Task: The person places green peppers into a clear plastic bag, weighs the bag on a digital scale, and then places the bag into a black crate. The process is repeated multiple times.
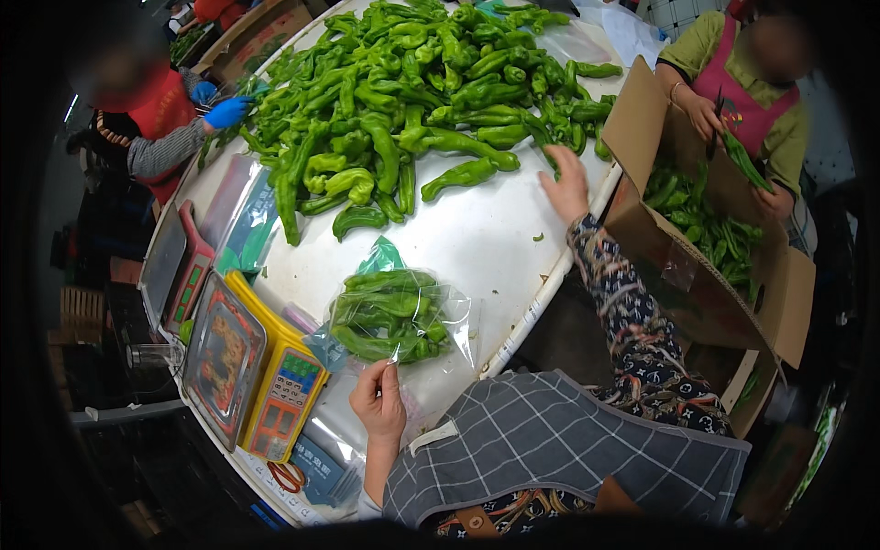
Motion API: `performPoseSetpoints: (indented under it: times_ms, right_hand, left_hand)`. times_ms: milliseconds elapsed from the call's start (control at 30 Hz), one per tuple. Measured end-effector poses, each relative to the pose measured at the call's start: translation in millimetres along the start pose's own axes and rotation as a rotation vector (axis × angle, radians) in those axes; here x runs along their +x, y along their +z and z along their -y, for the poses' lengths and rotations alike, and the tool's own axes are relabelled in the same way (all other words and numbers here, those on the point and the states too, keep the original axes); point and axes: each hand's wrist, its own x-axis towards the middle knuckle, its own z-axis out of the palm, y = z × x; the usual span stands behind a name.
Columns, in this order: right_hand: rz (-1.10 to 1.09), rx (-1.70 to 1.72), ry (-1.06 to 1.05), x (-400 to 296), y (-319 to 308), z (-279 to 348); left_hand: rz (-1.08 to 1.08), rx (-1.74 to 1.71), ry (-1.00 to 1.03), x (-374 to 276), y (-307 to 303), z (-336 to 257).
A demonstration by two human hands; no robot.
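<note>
Thumb and finger of my left hand (382,405) pinch the near edge of a clear plastic bag (462,323). Inside the bag lie several long green peppers (388,302), and it rests on the white tabletop (481,240). My right hand (569,184) reaches to the right side of the table, at the edge of a large heap of green peppers (412,89). One pepper's end lies between its thumb and fingers; whether they grip it I cannot tell. A single pepper (459,179) lies left of that hand.
A yellow scale (285,392) and a red scale (192,275) stand at the left rim, near orange-handled scissors (287,476). Flat bags (247,213) lie beyond. A cardboard box (636,137) adjoins the right edge; a co-worker there holds scissors and a pepper. Another wears blue gloves (229,112).
</note>
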Motion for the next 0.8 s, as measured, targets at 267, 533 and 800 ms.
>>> performPoseSetpoints:
  times_ms: [267, 533, 800]
  right_hand:
    - [0.367, 0.848, 0.638, -6.0, -2.8, -4.5]
    - [0.66, 1.412, 0.546, -25.6, -46.2, 69.3]
    - [0.789, 1.271, 0.29, -35.3, -65.4, 95.6]
  left_hand:
    - [-0.007, -0.039, -0.055, 0.3, -2.7, -3.5]
    - [0.008, -0.043, -0.065, 0.9, -2.3, 0.2]
    - [0.01, -0.037, -0.069, 4.9, -0.7, -3.8]
